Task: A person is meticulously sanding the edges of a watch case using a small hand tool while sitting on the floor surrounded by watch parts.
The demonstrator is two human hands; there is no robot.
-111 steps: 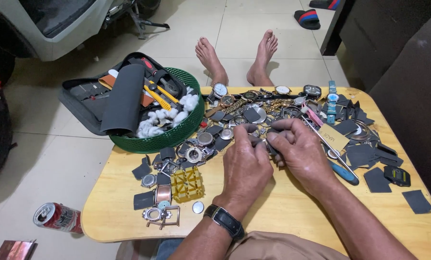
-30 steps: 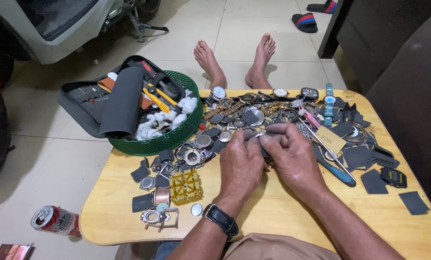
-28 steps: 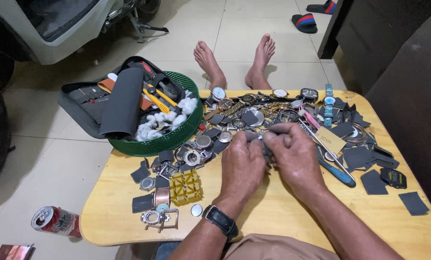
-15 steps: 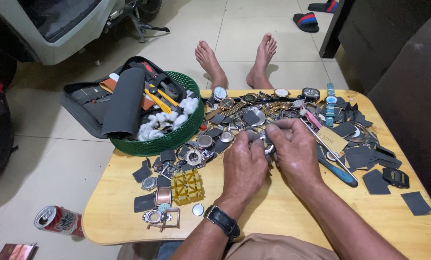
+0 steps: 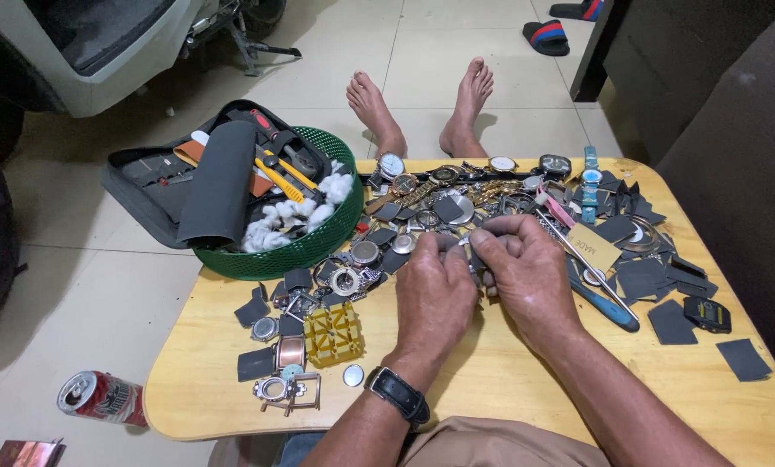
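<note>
Head view looks down on a low wooden table strewn with watch parts. At the centre of the frame the left hand and the right hand meet, both curled nearly closed, fingertips pinching a small metal watch part between them; it is mostly hidden, so its exact kind cannot be told. A black wristwatch sits on the left wrist. Upper left of the hands, a green basket holds a black tool pouch and cotton. A yellow case holder lies lower left, a blue-handled tool to the right. To handle so small a piece well, I judge the wrists should rest on the tabletop, the grip stay light, and the work stay low over the table so nothing dropped rolls off
</note>
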